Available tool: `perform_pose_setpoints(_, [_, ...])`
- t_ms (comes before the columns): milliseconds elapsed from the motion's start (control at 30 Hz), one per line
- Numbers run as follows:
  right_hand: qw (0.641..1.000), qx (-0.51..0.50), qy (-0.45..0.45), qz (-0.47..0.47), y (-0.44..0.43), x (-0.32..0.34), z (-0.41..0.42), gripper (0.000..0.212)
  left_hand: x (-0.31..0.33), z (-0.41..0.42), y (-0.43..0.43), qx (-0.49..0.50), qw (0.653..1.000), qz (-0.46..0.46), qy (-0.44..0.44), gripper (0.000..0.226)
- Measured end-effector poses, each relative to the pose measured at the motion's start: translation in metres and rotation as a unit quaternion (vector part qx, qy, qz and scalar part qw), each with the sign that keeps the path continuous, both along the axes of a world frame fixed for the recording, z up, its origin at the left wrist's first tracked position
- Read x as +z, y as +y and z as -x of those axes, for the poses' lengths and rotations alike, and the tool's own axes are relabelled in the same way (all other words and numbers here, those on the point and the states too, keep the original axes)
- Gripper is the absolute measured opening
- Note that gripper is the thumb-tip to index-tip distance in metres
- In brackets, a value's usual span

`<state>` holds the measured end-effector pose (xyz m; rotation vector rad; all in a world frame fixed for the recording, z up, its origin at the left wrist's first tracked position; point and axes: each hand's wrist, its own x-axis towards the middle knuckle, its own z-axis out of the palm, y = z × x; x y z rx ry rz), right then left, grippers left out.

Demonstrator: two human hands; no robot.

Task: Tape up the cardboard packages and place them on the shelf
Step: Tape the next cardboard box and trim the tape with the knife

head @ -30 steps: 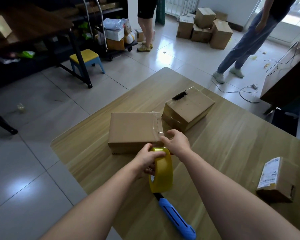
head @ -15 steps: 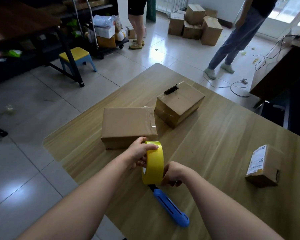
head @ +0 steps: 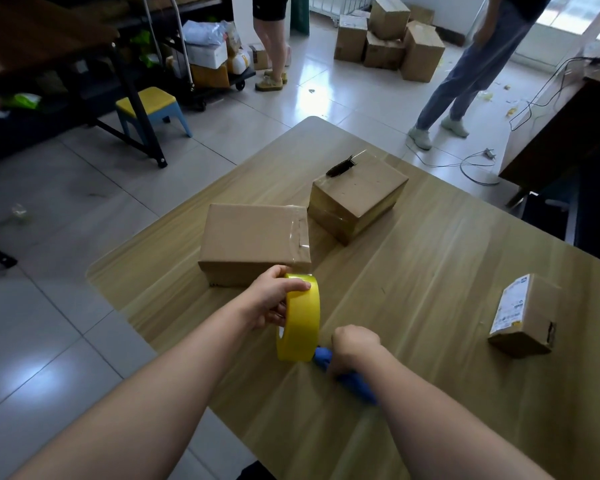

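Left hand (head: 269, 299) grips an upright yellow tape roll (head: 298, 318) beside a cardboard box (head: 253, 242) — right hand (head: 355, 344) clutches a blue cutter (head: 355, 384) on the table (head: 430, 271).

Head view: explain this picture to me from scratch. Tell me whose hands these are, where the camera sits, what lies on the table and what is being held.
There is no machine here. A person wears one wide-angle camera on the head, looking forward and down, so the two bare arms reaching in from the bottom are their own. The left hand grips a yellow tape roll, held on edge over the wooden table. The right hand curls round a blue-handled cutter beside the roll; whether it is lifted off the table cannot be told. Three cardboard boxes sit on the table: a flat box just beyond the roll, with clear tape across its right end; a squarer box behind it, with a small dark tool on top; and a small labelled box apart at the right.
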<state>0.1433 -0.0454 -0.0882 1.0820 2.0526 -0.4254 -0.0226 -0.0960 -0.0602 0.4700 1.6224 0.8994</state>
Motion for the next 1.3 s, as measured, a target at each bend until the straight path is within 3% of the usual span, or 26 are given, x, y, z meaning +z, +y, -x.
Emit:
perform_pose_setpoints(167, [0.997, 0.007, -0.016, -0.079, 0.024, 0.012, -0.005, 0.04, 0.004, 0.002, -0.001, -0.005, 1.0, -0.001, 0.0, 0.06])
perform_pose_setpoints(267, [0.992, -0.042, 0.0, -0.119, 0.038, 0.02, -0.008, 0.035, 0.003, 0.003, -0.003, -0.005, 1.0, -0.001, 0.0, 0.058])
perform_pose_setpoints(400, [0.965, -0.143, 0.147, -0.165, 0.05, 0.036, 0.002, 0.031, 0.004, 0.004, -0.003, -0.005, 1.0, 0.001, -0.006, 0.054])
perform_pose_setpoints(500, [0.939, -0.106, 0.268, -0.186, 0.05, 0.049, 0.015, 0.023, 0.004, 0.004, -0.004, -0.005, 1.0, 0.001, -0.005, 0.055])
perform_pose_setpoints(567, [0.929, -0.053, 0.301, -0.207, 0.047, 0.057, 0.022, 0.029, 0.004, 0.004, -0.006, -0.004, 1.0, 0.0, -0.005, 0.056])
perform_pose_setpoints(667, [0.929, 0.0, 0.278, -0.245, 0.044, 0.06, 0.027, 0.053, 0.005, 0.005, -0.008, 0.002, 1.0, -0.001, -0.007, 0.057])
perform_pose_setpoints(767, [0.931, 0.025, 0.238, -0.275, 0.047, 0.057, 0.024, 0.062, 0.004, 0.005, -0.01, 0.008, 1.0, 0.001, -0.01, 0.06])
perform_pose_setpoints(1300, [0.926, 0.105, 0.18, -0.315, 0.039, 0.067, 0.037, 0.063, 0.004, 0.007, -0.011, 0.017, 1.0, 0.002, -0.022, 0.063])
